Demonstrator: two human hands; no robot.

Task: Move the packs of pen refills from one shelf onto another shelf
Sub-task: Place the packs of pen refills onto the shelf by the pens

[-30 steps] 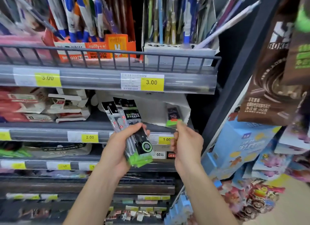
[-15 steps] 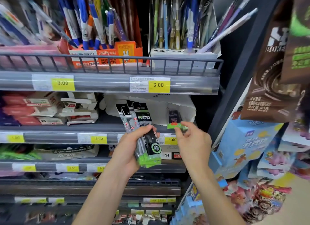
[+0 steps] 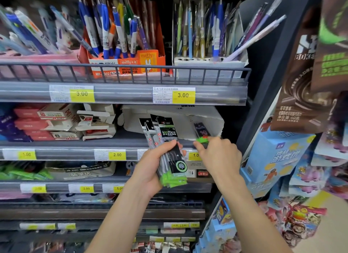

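My left hand grips a fanned bundle of several refill packs, black and clear with green bottoms, in front of the second shelf. My right hand pinches the green end of one more refill pack. That pack lies in a torn white carton on the same shelf. The fingertips of my right hand sit at the shelf's front edge.
Above, a railed shelf holds pen display boxes. Red and white boxes fill the second shelf's left. Lower shelves carry more stationery. A dark upright post bounds the right side, with snack bags and blue boxes beyond it.
My right hand has stayed at the single pack in the carton and shifted slightly on its green end. The left hand keeps its bundle. The camera has tilted a little.
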